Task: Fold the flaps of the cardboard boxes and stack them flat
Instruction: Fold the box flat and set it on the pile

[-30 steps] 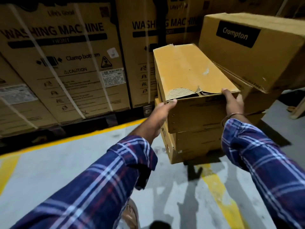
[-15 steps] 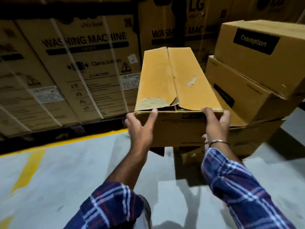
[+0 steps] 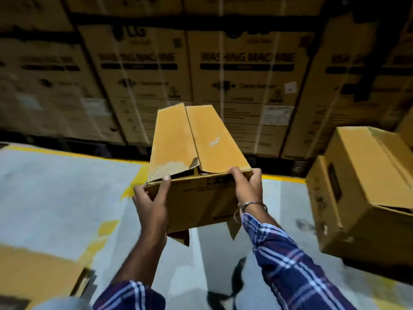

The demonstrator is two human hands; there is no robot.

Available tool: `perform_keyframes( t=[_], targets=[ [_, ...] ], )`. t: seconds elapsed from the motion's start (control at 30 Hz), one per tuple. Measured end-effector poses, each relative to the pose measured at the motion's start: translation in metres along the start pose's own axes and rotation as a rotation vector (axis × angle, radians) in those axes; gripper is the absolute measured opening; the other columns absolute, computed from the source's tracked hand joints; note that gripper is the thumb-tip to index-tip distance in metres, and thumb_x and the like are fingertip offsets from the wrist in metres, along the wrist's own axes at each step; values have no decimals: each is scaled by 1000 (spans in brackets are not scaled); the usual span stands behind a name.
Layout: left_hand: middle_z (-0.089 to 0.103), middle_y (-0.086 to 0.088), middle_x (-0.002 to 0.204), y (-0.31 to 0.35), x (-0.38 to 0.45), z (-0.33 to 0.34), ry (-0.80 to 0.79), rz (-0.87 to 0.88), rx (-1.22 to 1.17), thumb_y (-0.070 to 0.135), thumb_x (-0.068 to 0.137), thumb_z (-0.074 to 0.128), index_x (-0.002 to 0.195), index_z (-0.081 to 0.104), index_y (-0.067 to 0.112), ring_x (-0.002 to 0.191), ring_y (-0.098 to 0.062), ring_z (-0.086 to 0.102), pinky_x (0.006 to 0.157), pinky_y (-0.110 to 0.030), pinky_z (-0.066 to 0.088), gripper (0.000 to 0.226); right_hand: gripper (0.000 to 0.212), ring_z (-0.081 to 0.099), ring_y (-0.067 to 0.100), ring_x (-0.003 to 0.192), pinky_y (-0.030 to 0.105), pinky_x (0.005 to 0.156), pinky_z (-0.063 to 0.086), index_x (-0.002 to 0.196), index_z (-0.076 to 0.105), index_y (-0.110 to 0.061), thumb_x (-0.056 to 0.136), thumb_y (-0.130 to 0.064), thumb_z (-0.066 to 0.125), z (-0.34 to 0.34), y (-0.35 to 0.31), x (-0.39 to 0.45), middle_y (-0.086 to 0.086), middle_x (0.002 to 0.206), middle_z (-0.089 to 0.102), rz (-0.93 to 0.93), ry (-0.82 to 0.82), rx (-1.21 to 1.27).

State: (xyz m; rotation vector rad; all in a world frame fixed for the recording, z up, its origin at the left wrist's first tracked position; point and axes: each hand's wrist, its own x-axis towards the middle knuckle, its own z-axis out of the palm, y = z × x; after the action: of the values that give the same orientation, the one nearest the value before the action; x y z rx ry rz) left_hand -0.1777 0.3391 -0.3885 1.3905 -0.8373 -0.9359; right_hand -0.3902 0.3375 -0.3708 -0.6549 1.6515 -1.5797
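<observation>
— Stack of brown cardboard boxes [image 3: 366, 186] now sits further right; the long tan cardboard box [image 3: 201, 162] is held above grey floor [image 3: 55, 186].
— Left hand [image 3: 152, 202] and right hand [image 3: 247, 189]: fingers curled, gripping its near corners.

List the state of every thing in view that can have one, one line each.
Held box: lifted off the floor, top flaps closed, near left flap corner torn, bottom flaps hanging loose.
Left hand: grips the box's near left corner.
Right hand: grips the box's near right corner.
Stacked boxes: piled at right, tilted.
Washing machine cartons: strapped, upright in a row behind.
</observation>
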Motion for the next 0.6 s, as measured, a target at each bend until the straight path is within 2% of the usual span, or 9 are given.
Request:
perform_keyframes(
  t=[0.03, 0.13, 0.23, 0.37, 0.5, 0.6],
  targets=[
    [54, -10, 124, -8, 6, -23, 35, 3, 13, 83, 62, 76, 103, 50, 31, 107, -28, 63, 73, -45, 61, 71, 51, 67, 23, 90, 50, 86, 57, 95, 53, -28, 58, -58, 73, 21, 11, -8, 3, 102, 68, 9, -46, -27],
    [52, -6, 121, -42, 22, -80, 117, -54, 100, 82, 57, 80, 100, 47, 36, 106, -29, 61, 81, -56, 60, 70, 51, 65, 26, 90, 46, 82, 58, 93, 50, -29, 60, -62, 71, 63, 58, -31, 6, 105, 64, 75, -144, -125],
    [49, -4, 119, -74, 31, -114, 175, -132, 197, 80, 57, 78, 104, 46, 35, 108, -29, 58, 86, -55, 58, 72, 48, 62, 28, 88, 43, 70, 51, 91, 48, -29, 64, -62, 71, 83, 107, -46, 9, 103, 63, 150, -196, -193],
    [45, -5, 120, -110, 45, -125, 183, -221, 384, 61, 73, 83, 113, 45, 25, 115, -33, 51, 97, -51, 50, 66, 59, 64, 31, 89, 53, 78, 57, 92, 48, -26, 56, -67, 70, 93, 153, -43, 9, 99, 64, 246, -209, -260],
    [46, -8, 122, -133, 40, -117, 192, -302, 437, 50, 78, 84, 114, 43, 19, 115, -33, 52, 88, -41, 49, 63, 59, 64, 31, 91, 55, 83, 57, 94, 48, -25, 59, -66, 73, 87, 180, -34, 11, 105, 63, 250, -223, -326],
    [48, -7, 120, -139, 38, -110, 194, -289, 494, 55, 78, 82, 114, 44, 18, 109, -30, 54, 82, -38, 48, 64, 50, 61, 28, 100, 48, 91, 54, 105, 49, -21, 78, -50, 80, 84, 188, -29, 12, 116, 61, 248, -225, -317]
  ],
)
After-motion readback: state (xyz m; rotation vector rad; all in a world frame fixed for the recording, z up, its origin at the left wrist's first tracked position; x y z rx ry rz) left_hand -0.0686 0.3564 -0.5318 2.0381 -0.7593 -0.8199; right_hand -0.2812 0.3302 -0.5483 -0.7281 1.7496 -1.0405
